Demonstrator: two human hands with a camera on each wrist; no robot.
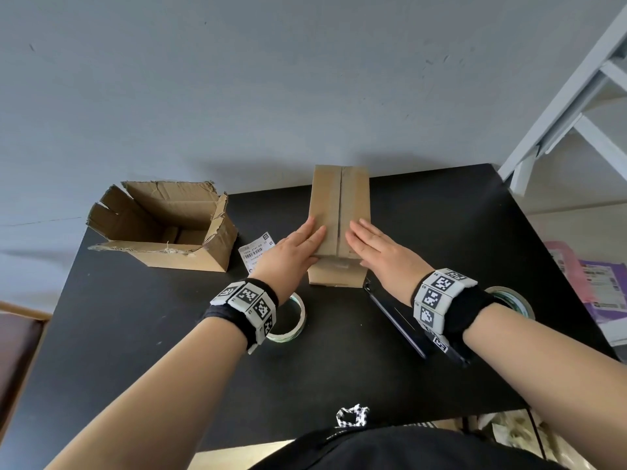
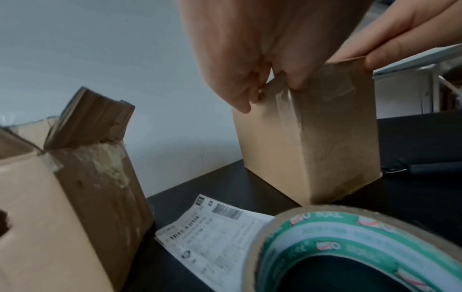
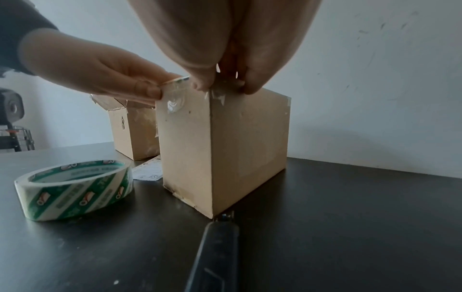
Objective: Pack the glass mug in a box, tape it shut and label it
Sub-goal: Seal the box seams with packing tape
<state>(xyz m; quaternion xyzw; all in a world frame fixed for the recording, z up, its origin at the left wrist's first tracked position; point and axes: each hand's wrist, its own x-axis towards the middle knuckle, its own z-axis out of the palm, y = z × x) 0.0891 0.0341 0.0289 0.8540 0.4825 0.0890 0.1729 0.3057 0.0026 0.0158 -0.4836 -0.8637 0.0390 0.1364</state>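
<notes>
1. An open, torn cardboard box (image 1: 163, 225) stands at the far left of the black worktop (image 1: 441, 232), its flaps up; just right of it a printed label (image 1: 255, 251) lies flat, partly under the left wrist.
2. A roll of tape (image 1: 291, 320) lies flat, near and left of centre.
3. The left hand (image 1: 291, 252) lies on the near left part of the closed box's top; its fingers (image 1: 314, 232) are straight and flat, pressing down, curled round nothing.
4. The closed box (image 1: 339, 205) stands upright at the centre, against the far edge; its top seam runs between the two hands; clear tape shows at its near top edge.
5. The right hand (image 1: 383, 252) lies on the near right part of the top; fingers straight and flat, pressing, gripping nothing.
6. A dark utility knife (image 1: 393, 320) lies near the box's right corner; a second tape roll (image 1: 512, 300) sits at the right, behind the right wrist.
</notes>
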